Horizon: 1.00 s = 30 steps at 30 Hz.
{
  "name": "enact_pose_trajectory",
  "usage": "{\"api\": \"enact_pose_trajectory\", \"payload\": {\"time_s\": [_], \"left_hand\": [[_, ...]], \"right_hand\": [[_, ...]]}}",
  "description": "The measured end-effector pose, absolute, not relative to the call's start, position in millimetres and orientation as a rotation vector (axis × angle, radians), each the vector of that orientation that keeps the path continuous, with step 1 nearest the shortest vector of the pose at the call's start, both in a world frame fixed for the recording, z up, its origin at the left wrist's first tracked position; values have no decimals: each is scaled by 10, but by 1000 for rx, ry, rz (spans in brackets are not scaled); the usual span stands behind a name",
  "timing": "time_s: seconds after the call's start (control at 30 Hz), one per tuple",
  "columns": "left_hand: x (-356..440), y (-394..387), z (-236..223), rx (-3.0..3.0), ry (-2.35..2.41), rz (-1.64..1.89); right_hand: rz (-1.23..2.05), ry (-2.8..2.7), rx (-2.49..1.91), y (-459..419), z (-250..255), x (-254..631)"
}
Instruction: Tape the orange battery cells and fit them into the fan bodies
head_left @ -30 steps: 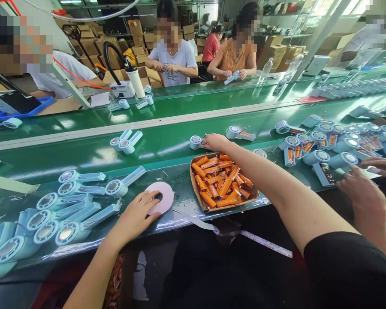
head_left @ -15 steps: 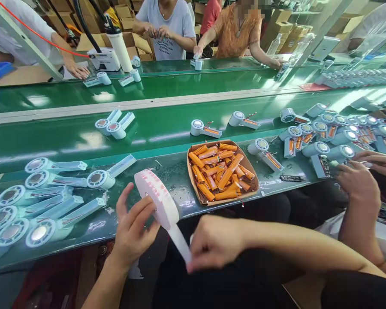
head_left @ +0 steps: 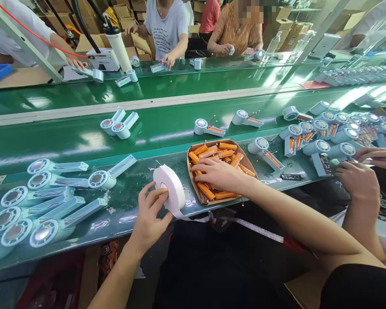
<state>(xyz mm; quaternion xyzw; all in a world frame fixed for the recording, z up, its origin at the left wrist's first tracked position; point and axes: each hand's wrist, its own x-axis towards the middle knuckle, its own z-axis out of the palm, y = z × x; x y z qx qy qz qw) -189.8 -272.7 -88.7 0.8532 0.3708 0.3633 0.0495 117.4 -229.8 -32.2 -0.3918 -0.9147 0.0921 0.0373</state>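
Note:
My left hand (head_left: pixel 149 214) grips a white roll of tape (head_left: pixel 170 189) standing on edge on the green bench, its loose tail (head_left: pixel 247 225) trailing right over my lap. My right hand (head_left: pixel 217 174) reaches into a brown cardboard tray (head_left: pixel 244 161) full of orange cylindrical batteries (head_left: pixel 212 193), fingers curled down among them; whether they grip one I cannot see. Several pale blue handheld fan bodies (head_left: pixel 51 206) lie to the left of the roll.
A green conveyor belt (head_left: pixel 167 128) carries more fan bodies (head_left: pixel 117 126), some with batteries fitted (head_left: pixel 209 128). A neighbour's hands (head_left: pixel 358 180) work on a crowd of fan bodies at right. Other people sit across the far belt by cardboard boxes.
My left hand lowered the tape roll back to the bench. My right hand let go of the tape tail and moved up into the battery tray.

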Motion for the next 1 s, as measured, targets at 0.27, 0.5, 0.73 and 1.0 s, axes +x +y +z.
{"api": "enact_pose_trajectory", "payload": {"time_s": [0.27, 0.5, 0.73, 1.0], "left_hand": [[-1895, -2781, -719, 2843, 1117, 916], [-1834, -2746, -549, 3046, 938, 906], [-1840, -2611, -334, 3158, 771, 832], [-1636, -2605, -103, 3381, 675, 692]], "right_hand": [[1114, -1722, -1185, -2637, -205, 1220], [870, -1939, -1302, -2802, 0, 1078], [844, -1865, -1333, -2887, -40, 1104], [1278, -1332, -1299, -2964, -197, 1225]]}}
